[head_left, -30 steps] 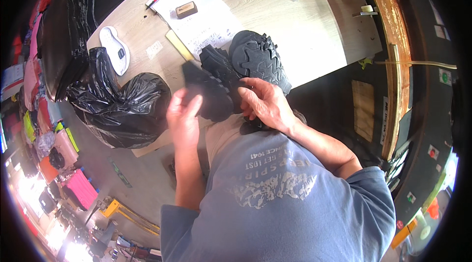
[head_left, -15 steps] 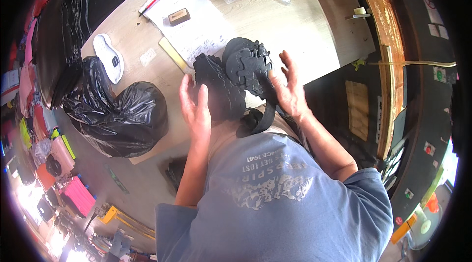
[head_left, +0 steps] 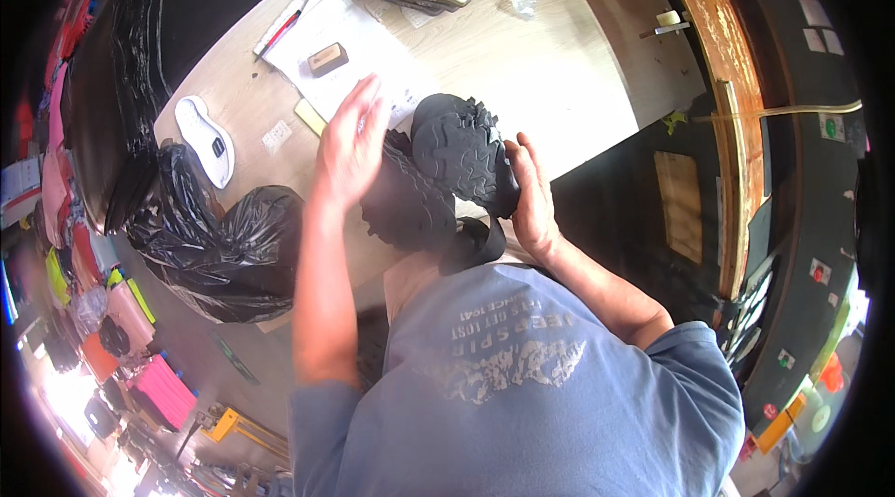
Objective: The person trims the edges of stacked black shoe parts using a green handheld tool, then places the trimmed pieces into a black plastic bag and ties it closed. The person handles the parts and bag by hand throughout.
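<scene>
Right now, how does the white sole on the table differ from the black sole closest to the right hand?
The white sole bears a small dark patch; the black sole looks dark throughout. The white sole looks mostly smooth; the black sole shows chunky tread. The white sole lies on the table; the black sole is beside the right hand. Both have a rounded end.

2 black treaded soles (head_left: 461,147) lie side by side at the near edge of the table (head_left: 550,59). The right hand (head_left: 533,199) lies flat along 1 sole's outer side; the left hand (head_left: 354,147), fingers extended, is near the other. A black plastic bag (head_left: 238,250) sits farther left.
</scene>
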Demonstrator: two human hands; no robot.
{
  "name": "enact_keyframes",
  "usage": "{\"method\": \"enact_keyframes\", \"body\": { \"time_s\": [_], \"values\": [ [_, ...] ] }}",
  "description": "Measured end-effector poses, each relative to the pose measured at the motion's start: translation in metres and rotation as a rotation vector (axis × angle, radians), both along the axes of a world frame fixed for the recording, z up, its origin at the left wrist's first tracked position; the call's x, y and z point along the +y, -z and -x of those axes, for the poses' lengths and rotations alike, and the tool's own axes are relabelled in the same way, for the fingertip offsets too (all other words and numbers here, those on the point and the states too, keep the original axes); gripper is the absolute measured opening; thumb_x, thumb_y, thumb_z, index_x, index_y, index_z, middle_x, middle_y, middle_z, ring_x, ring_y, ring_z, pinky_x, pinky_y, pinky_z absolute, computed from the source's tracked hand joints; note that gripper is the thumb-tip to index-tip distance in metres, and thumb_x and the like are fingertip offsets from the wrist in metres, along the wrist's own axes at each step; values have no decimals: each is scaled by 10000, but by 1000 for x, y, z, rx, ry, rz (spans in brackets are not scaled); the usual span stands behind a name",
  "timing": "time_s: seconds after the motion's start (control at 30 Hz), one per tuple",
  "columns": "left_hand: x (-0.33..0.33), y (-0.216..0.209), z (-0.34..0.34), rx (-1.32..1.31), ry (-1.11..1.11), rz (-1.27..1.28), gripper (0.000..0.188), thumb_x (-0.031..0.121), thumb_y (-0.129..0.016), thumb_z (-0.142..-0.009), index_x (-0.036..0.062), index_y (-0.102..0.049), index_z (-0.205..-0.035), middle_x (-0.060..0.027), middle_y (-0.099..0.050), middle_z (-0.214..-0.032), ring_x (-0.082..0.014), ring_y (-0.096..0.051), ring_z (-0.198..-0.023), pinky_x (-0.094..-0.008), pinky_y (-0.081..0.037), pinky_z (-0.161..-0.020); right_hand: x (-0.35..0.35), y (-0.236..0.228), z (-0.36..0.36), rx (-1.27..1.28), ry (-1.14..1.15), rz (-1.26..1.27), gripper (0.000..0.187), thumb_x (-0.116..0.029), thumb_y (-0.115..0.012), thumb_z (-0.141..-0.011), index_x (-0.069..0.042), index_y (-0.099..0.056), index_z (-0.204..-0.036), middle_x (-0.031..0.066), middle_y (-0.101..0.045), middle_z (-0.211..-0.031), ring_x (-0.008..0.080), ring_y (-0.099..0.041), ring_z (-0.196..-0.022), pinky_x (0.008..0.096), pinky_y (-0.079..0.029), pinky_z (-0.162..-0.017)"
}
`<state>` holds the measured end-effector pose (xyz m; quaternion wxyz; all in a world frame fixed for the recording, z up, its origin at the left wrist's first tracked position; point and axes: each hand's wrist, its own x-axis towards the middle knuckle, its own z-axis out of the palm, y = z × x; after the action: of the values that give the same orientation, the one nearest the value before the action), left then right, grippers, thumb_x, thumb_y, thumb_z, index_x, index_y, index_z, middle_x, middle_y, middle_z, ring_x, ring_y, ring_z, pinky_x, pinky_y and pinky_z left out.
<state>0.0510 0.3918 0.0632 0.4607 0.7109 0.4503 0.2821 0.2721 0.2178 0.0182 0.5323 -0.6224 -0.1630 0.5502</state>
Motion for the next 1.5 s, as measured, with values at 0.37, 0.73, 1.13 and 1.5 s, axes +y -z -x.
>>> {"method": "enact_keyframes", "body": {
  "time_s": [0.37,0.73,1.13,1.5],
  "values": [
    [74,41,-42,157,530,819,761,574,-424,-1104,-66,-498,-1510,-141,-575,-1503,-194,-525,-1364,-325,-382,-1172,16,0,21,-11,112,102,812,-594,-409,-1095,-54,-216,-1669,191,-354,-1656,266,-354,-1503,376,-242,-1257],
    [65,52,-37,40,547,646,645,475,-374,-1146,-46,-531,-1492,-131,-609,-1459,-184,-536,-1360,-312,-352,-1194,35,10,36,-95,118,121,778,-536,-308,-1122,12,-177,-1659,234,-240,-1707,312,-217,-1591,374,-157,-1295],
    [60,40,5,-142,100,556,682,476,-310,-1150,-41,-374,-1591,-200,-412,-1640,-286,-365,-1544,-404,-251,-1273,43,-16,-12,-244,-137,180,950,-674,-383,-1049,22,-164,-1657,272,-173,-1718,360,-152,-1609,418,-148,-1303],
    [-95,35,15,82,-245,182,821,298,-614,-1046,-10,-158,-1656,-310,-264,-1671,-417,-280,-1559,-477,-235,-1267,92,6,-13,-297,-503,26,1127,-730,-628,-906,70,-269,-1614,332,-357,-1621,409,-336,-1537,440,-271,-1268]
  ]
}}
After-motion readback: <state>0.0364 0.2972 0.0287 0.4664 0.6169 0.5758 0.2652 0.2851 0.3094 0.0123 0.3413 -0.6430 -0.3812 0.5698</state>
